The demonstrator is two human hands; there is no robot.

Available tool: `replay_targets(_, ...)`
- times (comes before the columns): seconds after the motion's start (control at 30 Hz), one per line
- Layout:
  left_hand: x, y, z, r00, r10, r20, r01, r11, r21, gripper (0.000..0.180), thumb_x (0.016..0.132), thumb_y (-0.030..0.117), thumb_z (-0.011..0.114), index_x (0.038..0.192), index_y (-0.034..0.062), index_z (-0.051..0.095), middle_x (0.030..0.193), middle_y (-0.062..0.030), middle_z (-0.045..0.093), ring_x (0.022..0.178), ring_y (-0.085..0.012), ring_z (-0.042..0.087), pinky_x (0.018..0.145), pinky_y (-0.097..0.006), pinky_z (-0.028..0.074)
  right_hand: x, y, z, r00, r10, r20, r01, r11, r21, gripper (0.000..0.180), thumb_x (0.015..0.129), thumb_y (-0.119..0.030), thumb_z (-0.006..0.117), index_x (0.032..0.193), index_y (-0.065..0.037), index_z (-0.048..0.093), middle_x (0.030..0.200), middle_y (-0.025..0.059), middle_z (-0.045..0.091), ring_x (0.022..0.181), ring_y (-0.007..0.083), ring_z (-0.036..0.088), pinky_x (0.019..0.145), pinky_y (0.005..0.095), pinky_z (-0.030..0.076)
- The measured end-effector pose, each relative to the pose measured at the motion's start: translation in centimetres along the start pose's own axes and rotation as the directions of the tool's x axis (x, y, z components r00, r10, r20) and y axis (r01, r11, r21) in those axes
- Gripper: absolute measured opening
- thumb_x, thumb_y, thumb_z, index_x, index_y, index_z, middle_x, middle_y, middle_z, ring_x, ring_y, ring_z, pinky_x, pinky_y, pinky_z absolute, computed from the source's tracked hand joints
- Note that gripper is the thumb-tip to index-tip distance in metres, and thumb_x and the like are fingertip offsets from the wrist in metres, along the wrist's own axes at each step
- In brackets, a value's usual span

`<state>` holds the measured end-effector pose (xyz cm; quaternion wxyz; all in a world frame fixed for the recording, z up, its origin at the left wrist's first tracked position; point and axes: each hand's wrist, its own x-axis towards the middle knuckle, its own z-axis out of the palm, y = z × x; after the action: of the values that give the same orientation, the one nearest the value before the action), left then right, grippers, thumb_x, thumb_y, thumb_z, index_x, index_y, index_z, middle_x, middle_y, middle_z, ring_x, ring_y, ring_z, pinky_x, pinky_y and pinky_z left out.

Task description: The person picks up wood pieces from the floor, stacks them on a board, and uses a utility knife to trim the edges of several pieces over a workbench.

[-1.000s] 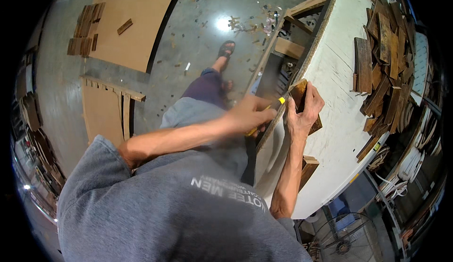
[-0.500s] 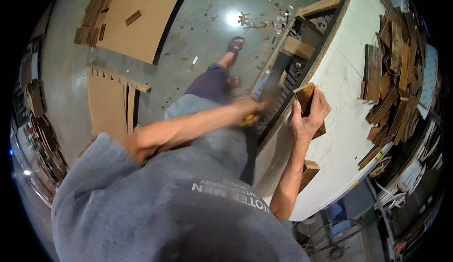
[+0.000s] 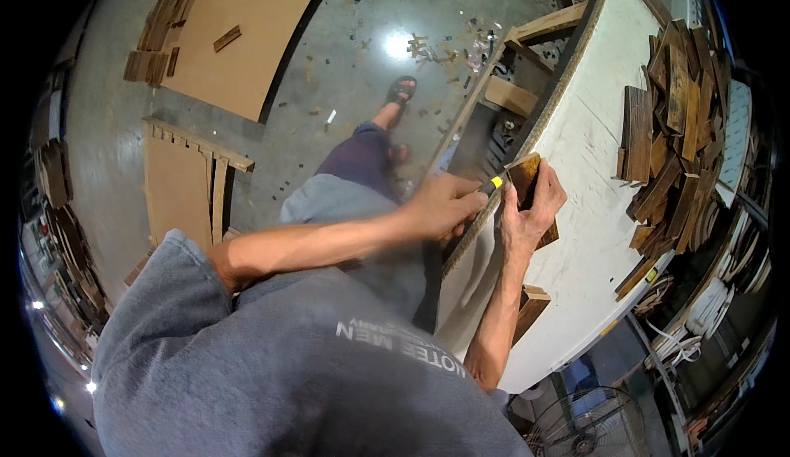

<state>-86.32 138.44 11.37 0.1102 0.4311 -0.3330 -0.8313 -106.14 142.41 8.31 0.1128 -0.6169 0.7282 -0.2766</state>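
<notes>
My left hand [image 3: 448, 204] is closed around a slim dark tool with a bright yellow band [image 3: 495, 182]; its exact kind is unclear. The tool's tip reaches over the near edge of the white-topped table [image 3: 588, 251], right beside a brown wood block [image 3: 522, 179]. My right hand [image 3: 533, 217] grips that block from behind, thumb on one side and fingers on the other, and partly hides it. Close to my right forearm, another brown wood piece [image 3: 531, 310] lies on the tabletop.
A heap of short brown wood strips [image 3: 679, 128] covers the table's far right side. Left of the table edge is an open wooden frame [image 3: 510, 95]. Scraps litter the floor [image 3: 362, 46]. Brown boards [image 3: 239, 37] lie at the left, and a fan [image 3: 584, 436] stands below the table.
My left hand has moved right and slightly up, bringing the tool to the wood block; its earlier blur is mostly gone. My right hand keeps its hold on the block.
</notes>
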Motion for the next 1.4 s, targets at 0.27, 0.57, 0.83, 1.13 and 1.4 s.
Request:
replay_targets(0.27, 2.4, -6.7, -2.4, 0.988, -0.110, 0.107, 0.129, 0.972, -0.195, 0.031, 0.100, 0.029, 0.059, 0.091, 0.0005, 0.063, 0.064, 0.0002, 0.052, 0.051, -0.0098, 0.051, 0.044, -0.026, 0.038, -0.1, -1.1, 0.4, 1.000, 0.016, 0.013, -0.016, 1.000, -0.006, 0.065, 0.073, -0.008, 0.073, 0.136, -0.001, 0.058, 0.128, 0.0197, 0.059, 0.119, 0.0370, 0.050, 0.104, 0.0474, 0.040)
replay_targets(0.57, 3.5, -2.4, -3.6, 0.988, -0.068, -0.141, 0.061, 0.997, -0.052, 0.022, 0.095, 0.022, 0.062, 0.085, 0.0022, 0.060, 0.068, -0.0043, 0.058, 0.052, -0.0133, 0.056, 0.044, -0.028, 0.045, 0.0, -1.3, -1.7, 0.997, 0.077, 0.021, -0.077, 0.997, -0.011, 0.067, 0.073, -0.008, 0.075, 0.136, 0.000, 0.055, 0.129, 0.0218, 0.058, 0.120, 0.0393, 0.049, 0.103, 0.0471, 0.042)
replay_targets(0.83, 0.6, -4.4, -10.8, 0.948, -0.169, -0.269, 0.143, 0.983, -0.115, 0.020, 0.099, 0.021, 0.057, 0.094, 0.0018, 0.057, 0.074, -0.0043, 0.058, 0.052, -0.0112, 0.052, 0.043, -0.025, 0.042, -9.1, -6.5, -15.4, 0.936, 0.299, -0.187, -0.317, 0.946, -0.070, 0.068, 0.071, -0.003, 0.077, 0.137, -0.002, 0.058, 0.126, 0.0190, 0.060, 0.118, 0.0361, 0.053, 0.104, 0.0440, 0.043)
replay_targets(1.13, 0.4, -3.9, -9.7, 0.939, -0.191, -0.287, 0.182, 0.982, -0.057, 0.022, 0.098, 0.023, 0.058, 0.093, 0.0019, 0.060, 0.073, -0.0030, 0.058, 0.056, -0.0110, 0.052, 0.044, -0.026, 0.041, -18.6, -1.1, -14.9, 0.798, 0.580, -0.163, -0.602, 0.780, -0.172, 0.070, 0.074, -0.011, 0.079, 0.138, 0.000, 0.054, 0.135, 0.0190, 0.054, 0.128, 0.0361, 0.043, 0.109, 0.0460, 0.039)
replay_targets(1.4, 0.2, -4.2, -10.6, 0.940, -0.195, -0.279, 0.164, 0.978, -0.131, 0.020, 0.097, 0.020, 0.058, 0.093, 0.0003, 0.060, 0.075, -0.0041, 0.057, 0.055, -0.0121, 0.052, 0.044, -0.027, 0.040, -7.1, 1.1, -15.1, 0.904, 0.403, -0.143, -0.416, 0.907, -0.069, 0.063, 0.080, -0.015, 0.077, 0.137, -0.001, 0.055, 0.136, 0.0213, 0.056, 0.130, 0.0377, 0.047, 0.110, 0.0484, 0.040)
